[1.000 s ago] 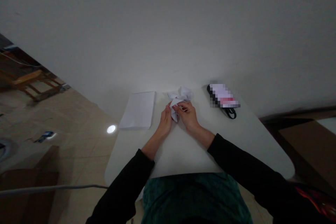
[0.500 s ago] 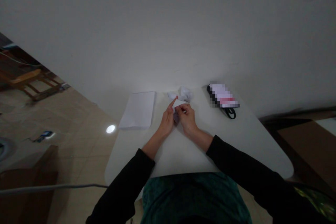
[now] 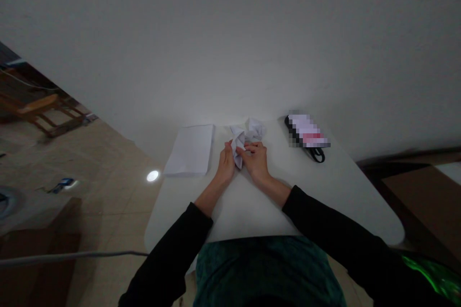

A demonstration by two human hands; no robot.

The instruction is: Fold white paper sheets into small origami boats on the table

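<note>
Between my hands, over the middle of the white table (image 3: pixel 248 211), is a folded, creased piece of white paper (image 3: pixel 238 146). My left hand (image 3: pixel 226 163) grips its left side, fingers close together. From the right, my right hand (image 3: pixel 256 159) pinches the same paper with thumb and fingers. Just behind them lies crumpled white paper (image 3: pixel 255 129), near the wall. A stack of plain white sheets (image 3: pixel 190 150) sits to the left of my left hand.
At the table's back right lies a black-edged item (image 3: pixel 306 130), blurred out, with a black strap loop (image 3: pixel 317 155). The wall (image 3: pixel 230 57) rises behind the table. A cable (image 3: pixel 72 258) runs at the lower left, and a wooden chair (image 3: pixel 43 110) stands farther off.
The paper in my hands has turned and now shows as an upright, creased shape instead of a flat face. My left index finger, stretched out before, has come down against it.
</note>
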